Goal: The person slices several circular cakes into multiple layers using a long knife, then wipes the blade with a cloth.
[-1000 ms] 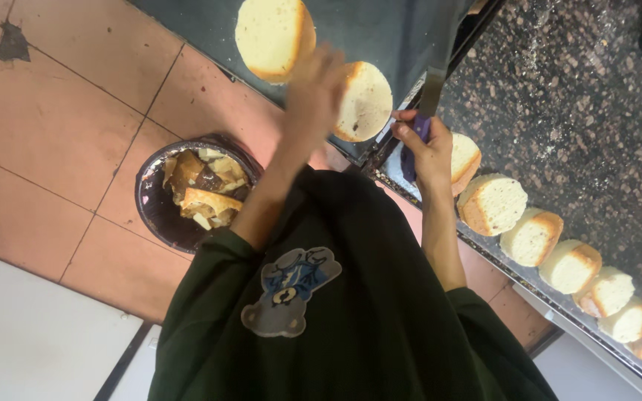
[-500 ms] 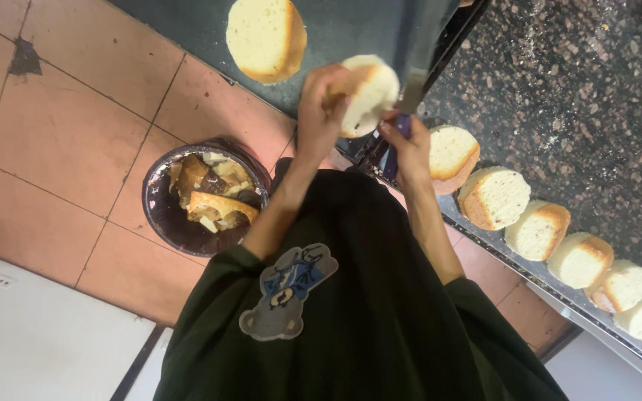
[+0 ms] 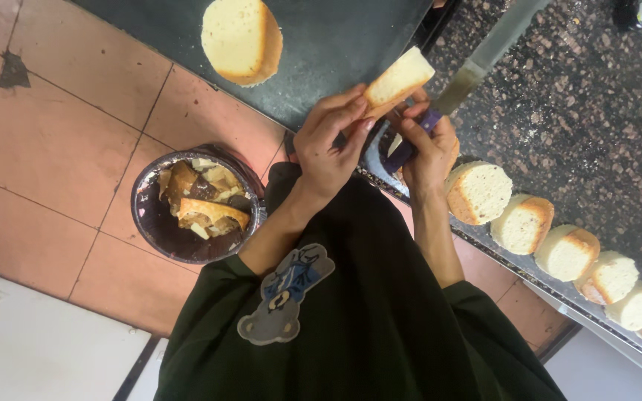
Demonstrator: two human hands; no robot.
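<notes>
Cake slice (image 3: 399, 78), pinched in left hand (image 3: 328, 145) fingers (image 3: 351, 111)

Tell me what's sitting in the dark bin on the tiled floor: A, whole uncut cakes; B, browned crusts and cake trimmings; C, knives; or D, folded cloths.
B: the bin on the tiled floor holds browned crust pieces and pale cake trimmings, while the left hand holds a cake slice above the counter and the right hand grips a purple-handled knife.
</notes>
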